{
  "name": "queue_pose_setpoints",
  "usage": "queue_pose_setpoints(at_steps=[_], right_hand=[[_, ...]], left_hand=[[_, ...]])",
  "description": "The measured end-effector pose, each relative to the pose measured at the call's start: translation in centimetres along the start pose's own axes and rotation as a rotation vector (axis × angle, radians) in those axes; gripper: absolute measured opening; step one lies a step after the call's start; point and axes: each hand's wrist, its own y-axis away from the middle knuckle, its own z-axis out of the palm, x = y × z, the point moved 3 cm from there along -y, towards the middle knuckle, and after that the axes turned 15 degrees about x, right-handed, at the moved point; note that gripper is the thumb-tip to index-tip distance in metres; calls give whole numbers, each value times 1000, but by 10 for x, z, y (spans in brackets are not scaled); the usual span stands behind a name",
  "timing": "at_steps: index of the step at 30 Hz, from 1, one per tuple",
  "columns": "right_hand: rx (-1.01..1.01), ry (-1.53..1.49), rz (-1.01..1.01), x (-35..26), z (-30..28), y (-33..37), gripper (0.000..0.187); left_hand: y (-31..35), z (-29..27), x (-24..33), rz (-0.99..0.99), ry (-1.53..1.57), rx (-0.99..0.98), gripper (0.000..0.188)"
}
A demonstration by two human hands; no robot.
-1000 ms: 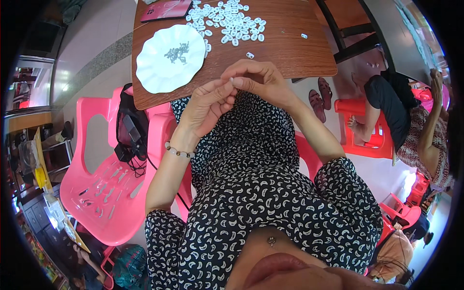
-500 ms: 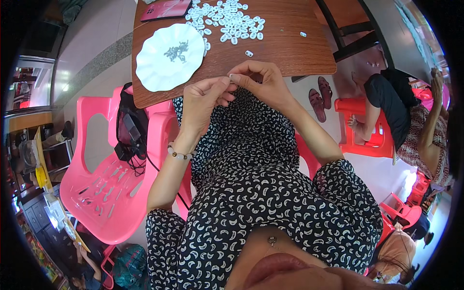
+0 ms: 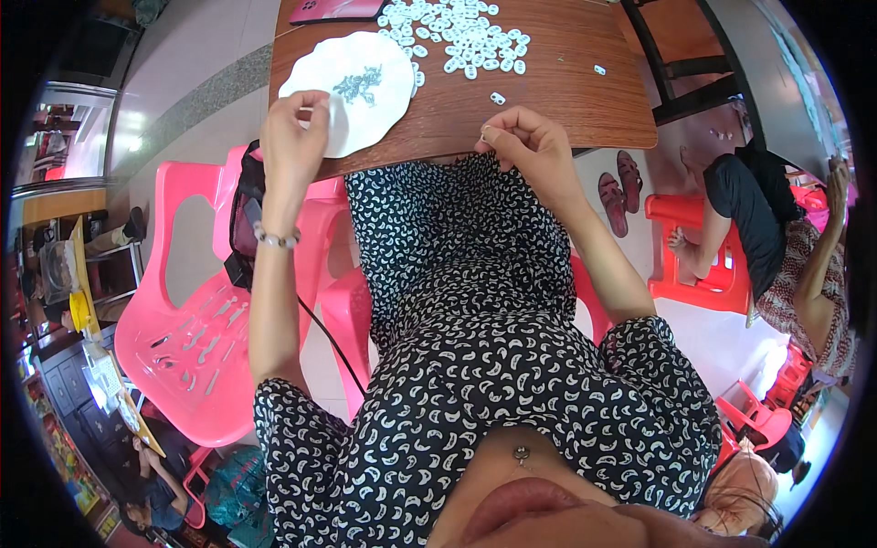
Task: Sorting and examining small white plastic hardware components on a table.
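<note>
A white scalloped plate point(image 3: 395, 114) sits at the table's near left, bearing a small heap of grey metal-looking bits point(image 3: 361, 84). Over its left rim hovers my left hand point(image 3: 297, 137), fingers curled toward the thumb; whatever they hold is too small to tell. My right hand point(image 3: 534, 155) is at the table's near edge, thumb and forefinger pinched together, with a pale speck at the tips that I cannot make out. Beyond it lies one small white oval piece with two holes point(image 3: 498, 98). Many similar white pieces point(image 3: 470, 36) spread across the far part of the table.
The brown wooden table point(image 3: 585, 114) also carries a pink box-like thing point(image 3: 336, 9) at far left and a single white piece point(image 3: 599, 69) at right. A pink chair point(image 3: 196, 365) with a black bag stands to my left. Sandals point(image 3: 619, 194) and a person on a red stool point(image 3: 699, 265) are right.
My hands, together at the table edge before, are now apart. The left has moved left to the plate's rim; the right stays pinched near the edge. The whole view has shifted slightly.
</note>
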Motion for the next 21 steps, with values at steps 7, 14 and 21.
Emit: queue_pose_setpoints(at_steps=[7,14,21], right_hand=[[47,-10,-81,3,-3,1,16],[8,56,-38,14,-8,9,16],[-27,56,-78,16,-2,12,15]], left_hand=[[-40,35,3,164,-30,-163,21],[-22,37,3,138,-106,-295,21],[-19,17,-29,-1,89,-201,20]])
